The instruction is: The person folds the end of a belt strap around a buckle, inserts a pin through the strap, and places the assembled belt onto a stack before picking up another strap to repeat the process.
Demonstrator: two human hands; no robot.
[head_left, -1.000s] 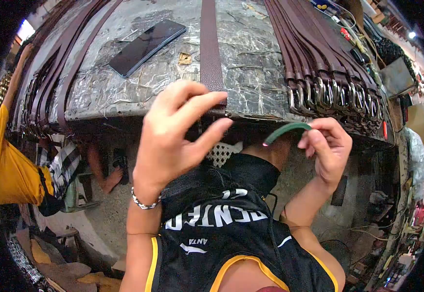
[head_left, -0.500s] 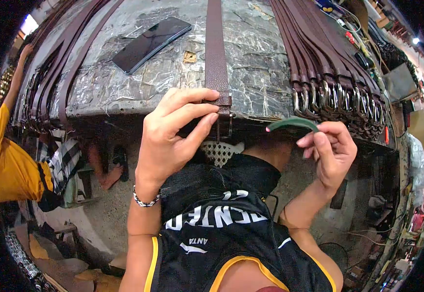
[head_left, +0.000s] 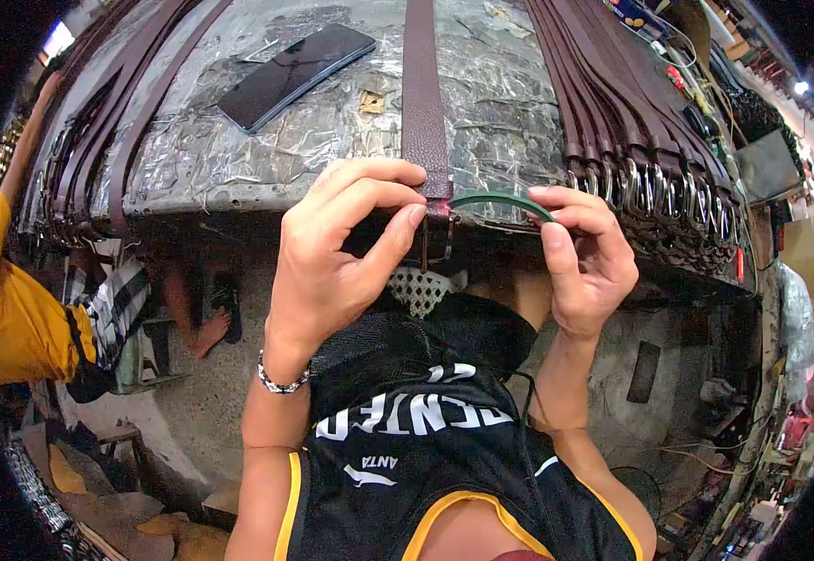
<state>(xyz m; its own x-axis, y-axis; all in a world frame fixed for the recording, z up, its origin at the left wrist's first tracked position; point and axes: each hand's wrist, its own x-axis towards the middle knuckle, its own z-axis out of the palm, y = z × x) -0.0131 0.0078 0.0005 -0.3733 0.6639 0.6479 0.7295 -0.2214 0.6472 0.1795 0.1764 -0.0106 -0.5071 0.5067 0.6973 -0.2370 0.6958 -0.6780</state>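
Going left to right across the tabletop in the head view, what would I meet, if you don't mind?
A bundle of brown belts, phone, single brown belt, green strip, row of buckled belts.

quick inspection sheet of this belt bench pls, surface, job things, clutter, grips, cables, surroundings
surface: worn table wrapped in crinkled clear tape, front edge ragged
job's things: brown belt lies down the middle, its buckle hanging over the front edge; green strip, curved, its tip at the belt end
clutter: phone face up; tan scrap; belt stacks to the left and right
grips: left hand pinches the belt end; right hand holds the green strip
cables: wires at the far right edge; thin cord across the shirt
surroundings: person in yellow at the left, crowded workshop floor
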